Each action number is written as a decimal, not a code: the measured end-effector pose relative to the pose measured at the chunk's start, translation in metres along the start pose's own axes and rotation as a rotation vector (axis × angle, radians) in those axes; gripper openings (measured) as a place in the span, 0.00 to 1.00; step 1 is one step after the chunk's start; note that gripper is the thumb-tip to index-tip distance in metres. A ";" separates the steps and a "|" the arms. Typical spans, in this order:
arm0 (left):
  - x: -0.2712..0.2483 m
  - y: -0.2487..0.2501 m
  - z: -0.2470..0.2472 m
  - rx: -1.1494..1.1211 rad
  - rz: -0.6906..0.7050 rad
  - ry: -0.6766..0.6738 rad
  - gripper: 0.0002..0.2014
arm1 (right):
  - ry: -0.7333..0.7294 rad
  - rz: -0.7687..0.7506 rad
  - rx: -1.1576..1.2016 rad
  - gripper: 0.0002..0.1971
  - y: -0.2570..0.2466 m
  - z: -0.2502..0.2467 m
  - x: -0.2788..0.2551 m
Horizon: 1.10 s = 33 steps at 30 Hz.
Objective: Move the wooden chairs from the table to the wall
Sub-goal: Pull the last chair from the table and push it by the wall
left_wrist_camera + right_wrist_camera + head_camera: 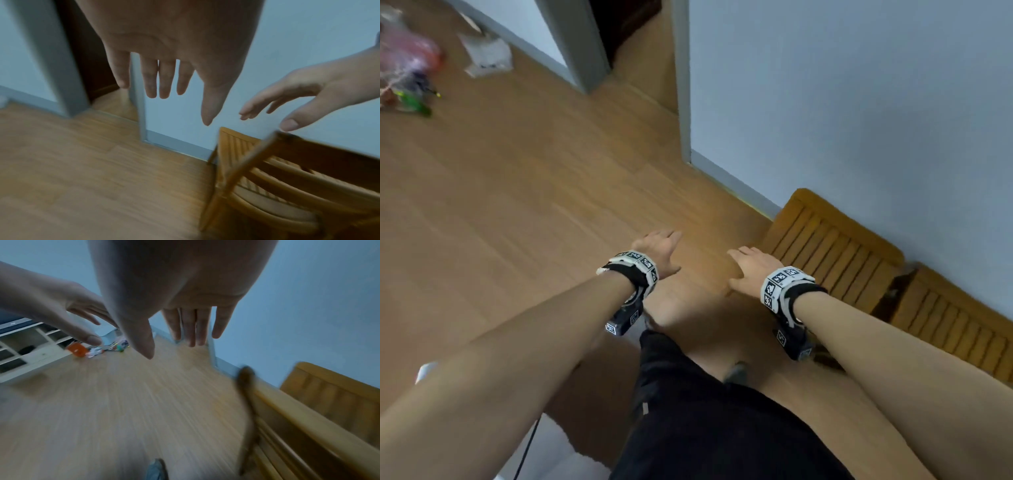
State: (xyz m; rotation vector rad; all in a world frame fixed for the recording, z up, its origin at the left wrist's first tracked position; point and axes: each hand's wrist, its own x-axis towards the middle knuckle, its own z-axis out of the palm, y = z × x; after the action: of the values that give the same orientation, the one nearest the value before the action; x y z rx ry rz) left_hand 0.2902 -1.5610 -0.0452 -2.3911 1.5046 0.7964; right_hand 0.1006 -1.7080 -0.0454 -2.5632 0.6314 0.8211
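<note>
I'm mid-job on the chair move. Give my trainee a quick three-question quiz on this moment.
1. True or false: the left hand grips a slatted wooden chair.
2. Where does that chair stand? A) in the doorway B) against the pale blue wall C) on a table
3. Fill in: the right hand is ___, fingers straight, holding nothing.

Key: 1 false, since both hands are empty; 2 B; 3 open.
</note>
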 end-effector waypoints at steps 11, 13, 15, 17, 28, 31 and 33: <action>-0.141 -0.346 -0.012 -0.306 -0.582 0.139 0.35 | 0.008 -0.472 -0.347 0.36 -0.355 -0.110 0.200; -0.180 -0.400 -0.002 -0.332 -0.691 0.146 0.34 | 0.010 -0.558 -0.414 0.35 -0.425 -0.120 0.222; -0.219 -0.443 0.010 -0.377 -0.801 0.152 0.34 | 0.016 -0.643 -0.463 0.34 -0.490 -0.125 0.237; -0.257 -0.479 0.023 -0.421 -0.905 0.162 0.34 | 0.004 -0.723 -0.517 0.34 -0.550 -0.125 0.248; -0.392 -0.651 0.110 -0.691 -1.378 0.180 0.35 | -0.152 -1.148 -0.799 0.37 -0.875 -0.073 0.335; -0.438 -0.694 0.119 -0.769 -1.525 0.197 0.35 | -0.187 -1.275 -0.916 0.36 -0.974 -0.058 0.345; -0.474 -0.716 0.124 -0.782 -1.638 0.220 0.34 | -0.198 -1.385 -1.018 0.34 -1.044 -0.045 0.341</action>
State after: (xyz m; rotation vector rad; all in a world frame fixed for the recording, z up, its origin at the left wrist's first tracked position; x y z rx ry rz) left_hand 0.7222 -0.8123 0.0311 -3.0145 -1.1346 0.6145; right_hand 0.9101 -0.9658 -0.0010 -2.6188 -1.8548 0.8490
